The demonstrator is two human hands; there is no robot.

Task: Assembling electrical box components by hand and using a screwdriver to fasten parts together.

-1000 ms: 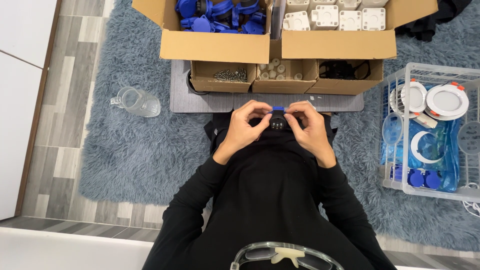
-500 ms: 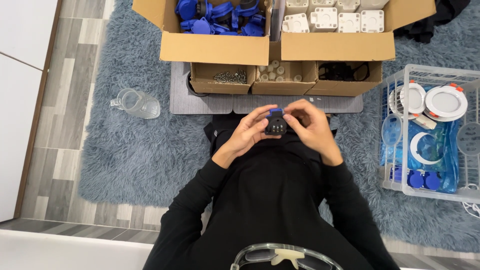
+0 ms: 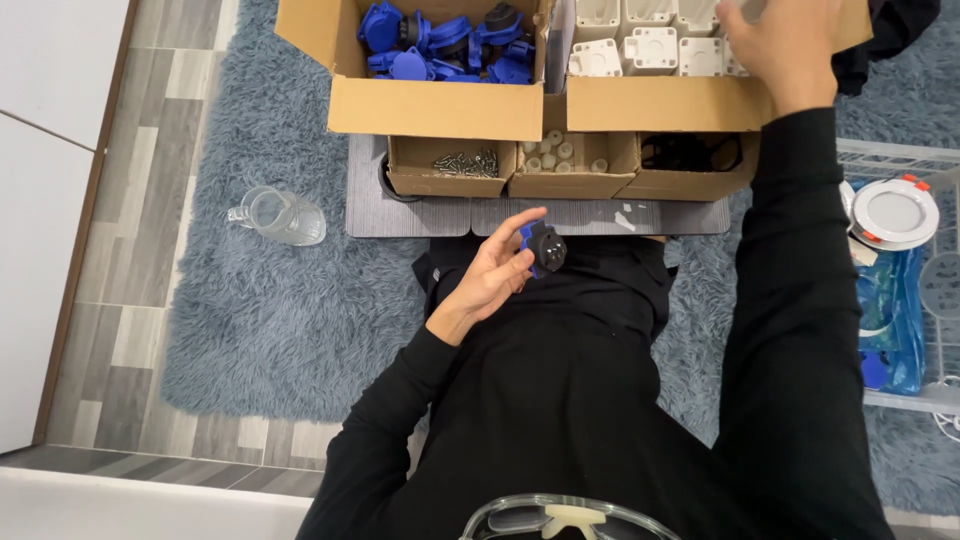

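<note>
Right hand (image 3: 785, 45) now off the blue-black part (image 3: 541, 246), spread over upper-right white-parts box (image 3: 660, 100); left hand (image 3: 493, 275) alone clasping part at centre.

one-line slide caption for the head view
Left hand holds a blue-and-black part while the right hand reaches over the box of white parts.
</note>
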